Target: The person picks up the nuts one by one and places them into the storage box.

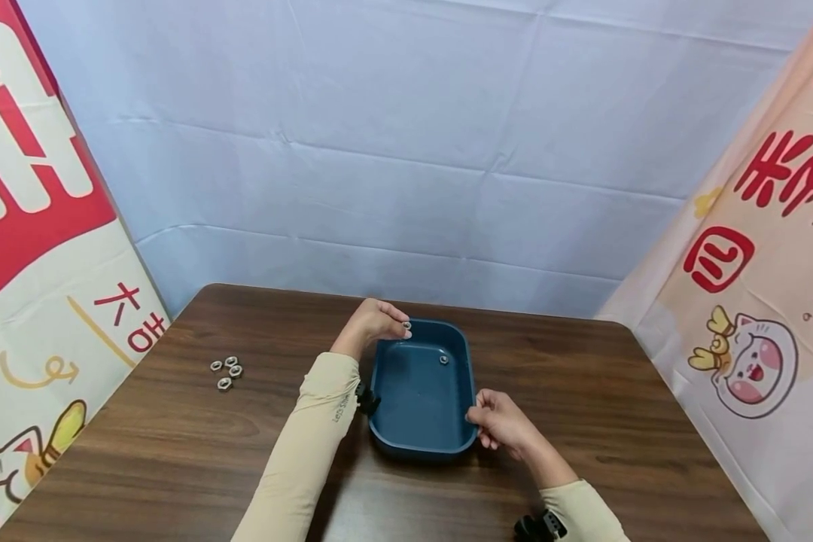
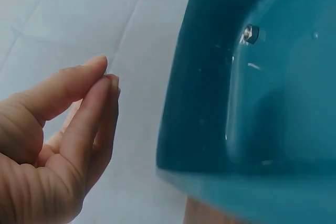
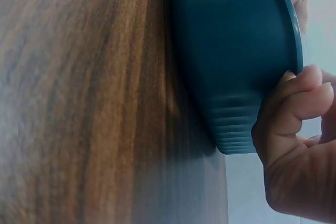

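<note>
Over the far left corner of a dark blue plastic bin (image 1: pixel 416 406), my left hand (image 1: pixel 376 322) pinches a small metal hex nut (image 1: pixel 407 325) between thumb and fingertips. The left wrist view shows those fingertips (image 2: pixel 107 72) pressed together, with the nut hardly visible. Another hex nut (image 1: pixel 443 360) lies on the bin's floor towards the far right; it also shows in the left wrist view as a shiny nut (image 2: pixel 251 34). My right hand (image 1: pixel 504 425) grips the bin's right rim near the front, its fingers (image 3: pixel 304 103) curled against the outer wall (image 3: pixel 236 35).
Several loose hex nuts (image 1: pixel 225 384) lie in a cluster on the left of the brown wooden table (image 1: pixel 576 376). A pale cloth backdrop (image 1: pixel 393 150) hangs behind the table's far edge. Printed banners (image 1: pixel 752 301) stand at both sides.
</note>
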